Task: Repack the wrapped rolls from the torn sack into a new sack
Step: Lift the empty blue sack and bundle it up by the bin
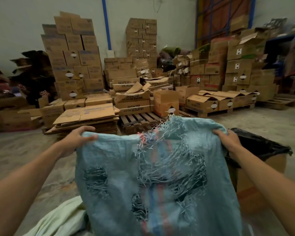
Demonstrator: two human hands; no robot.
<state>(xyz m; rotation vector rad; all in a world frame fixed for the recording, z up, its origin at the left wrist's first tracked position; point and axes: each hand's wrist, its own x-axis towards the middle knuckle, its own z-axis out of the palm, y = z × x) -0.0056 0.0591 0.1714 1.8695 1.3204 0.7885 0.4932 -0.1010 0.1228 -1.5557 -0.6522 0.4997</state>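
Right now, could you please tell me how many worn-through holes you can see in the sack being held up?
3 clear ones in the torn sack: left hole, lower-middle hole, and large frayed tear on the right. More may hide on the far side.

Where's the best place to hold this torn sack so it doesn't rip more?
Probably the two top corners, from the outer sides, as the left hand and right hand do now. The torn sack looks intact along those edges, while frayed holes run down its middle and lower face, so a grip there would likely tear further.
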